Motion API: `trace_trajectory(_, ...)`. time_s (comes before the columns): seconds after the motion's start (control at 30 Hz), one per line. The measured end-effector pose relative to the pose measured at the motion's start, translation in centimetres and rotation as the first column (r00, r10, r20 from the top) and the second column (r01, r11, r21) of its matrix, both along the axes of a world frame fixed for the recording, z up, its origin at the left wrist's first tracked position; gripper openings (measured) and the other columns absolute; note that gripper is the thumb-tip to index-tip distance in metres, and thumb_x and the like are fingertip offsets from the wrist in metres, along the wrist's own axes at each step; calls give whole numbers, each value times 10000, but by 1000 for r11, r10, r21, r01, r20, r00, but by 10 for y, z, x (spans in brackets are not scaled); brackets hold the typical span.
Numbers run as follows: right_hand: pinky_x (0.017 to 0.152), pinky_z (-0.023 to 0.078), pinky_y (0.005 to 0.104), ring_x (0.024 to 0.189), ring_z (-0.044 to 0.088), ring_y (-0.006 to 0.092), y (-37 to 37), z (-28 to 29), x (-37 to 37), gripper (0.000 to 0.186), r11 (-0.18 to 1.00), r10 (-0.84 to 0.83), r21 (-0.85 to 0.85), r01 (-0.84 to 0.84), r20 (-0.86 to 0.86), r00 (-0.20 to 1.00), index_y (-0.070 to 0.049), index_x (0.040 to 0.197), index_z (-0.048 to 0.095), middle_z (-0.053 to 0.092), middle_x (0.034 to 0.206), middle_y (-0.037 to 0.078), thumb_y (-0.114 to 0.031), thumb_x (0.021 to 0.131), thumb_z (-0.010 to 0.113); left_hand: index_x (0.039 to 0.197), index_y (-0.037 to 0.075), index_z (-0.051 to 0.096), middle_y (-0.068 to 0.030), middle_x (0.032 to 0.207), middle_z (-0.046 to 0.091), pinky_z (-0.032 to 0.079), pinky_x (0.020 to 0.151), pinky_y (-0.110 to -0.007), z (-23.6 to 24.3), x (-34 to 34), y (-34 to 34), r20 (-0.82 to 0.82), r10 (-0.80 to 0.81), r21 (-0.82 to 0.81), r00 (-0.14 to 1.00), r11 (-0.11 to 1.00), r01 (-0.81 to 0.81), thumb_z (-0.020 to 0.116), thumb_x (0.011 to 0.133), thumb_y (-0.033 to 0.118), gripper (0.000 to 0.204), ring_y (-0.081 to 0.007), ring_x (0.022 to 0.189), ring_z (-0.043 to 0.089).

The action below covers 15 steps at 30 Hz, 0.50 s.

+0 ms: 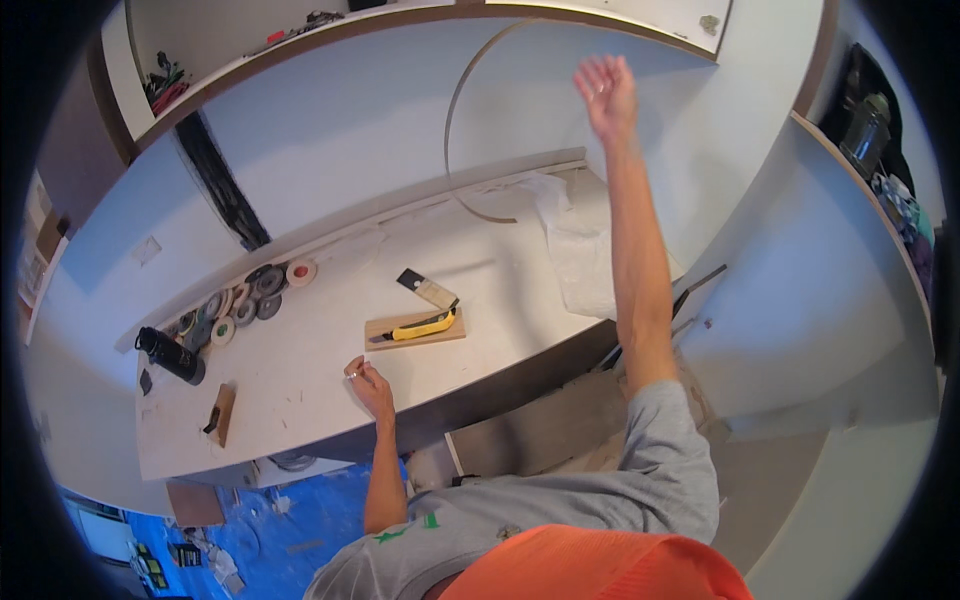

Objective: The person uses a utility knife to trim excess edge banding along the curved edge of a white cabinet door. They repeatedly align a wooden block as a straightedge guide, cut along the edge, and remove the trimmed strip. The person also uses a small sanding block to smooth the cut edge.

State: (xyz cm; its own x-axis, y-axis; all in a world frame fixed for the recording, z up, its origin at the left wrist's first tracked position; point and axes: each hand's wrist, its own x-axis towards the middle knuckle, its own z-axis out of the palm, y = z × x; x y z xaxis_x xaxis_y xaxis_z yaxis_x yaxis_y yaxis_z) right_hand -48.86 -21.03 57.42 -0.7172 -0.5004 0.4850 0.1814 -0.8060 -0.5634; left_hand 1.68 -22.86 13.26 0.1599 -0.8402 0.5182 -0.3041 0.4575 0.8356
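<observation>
White bench [300, 380] fills mid-frame. Left hand [368, 385] rests fingertips on it, loosely curled, holding nothing, near the yellow knife [425, 326] on a wood block [415, 330]. Right hand [606, 95], fingers spread and empty, presses the wall upper right; a careless sweep might knock the knife off.

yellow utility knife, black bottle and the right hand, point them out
yellow utility knife [424, 326], head view, middle of its yellow body
black bottle [172, 356], head view, middle of its side
right hand [606, 93], head view, palm
</observation>
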Motion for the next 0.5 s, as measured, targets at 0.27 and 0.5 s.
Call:
trace_trajectory(0.27,1148,214,703,1244,480,360,-27,62,-51,398,972,182,-161,-170,65,981,-22,1285,480,507,1310,196,-322,1027,440,1148,-38,616,-202,1094,627,494,918,-421,-11,3,-11,156,107,27,982,993,-112,550,957,19,210,-322,1019,613)
trace_trajectory(0.5,1244,78,664,1487,176,433,-20,37,-77,606,971,231,-26,-238,-164,959,120,1393,456,241,1550,346,-284,952,556,1153,45,664,-179,1102,650,493,973,-420,4,-8,5,8,76,183,997,980,-76,567,944,107,239,-329,1087,620)
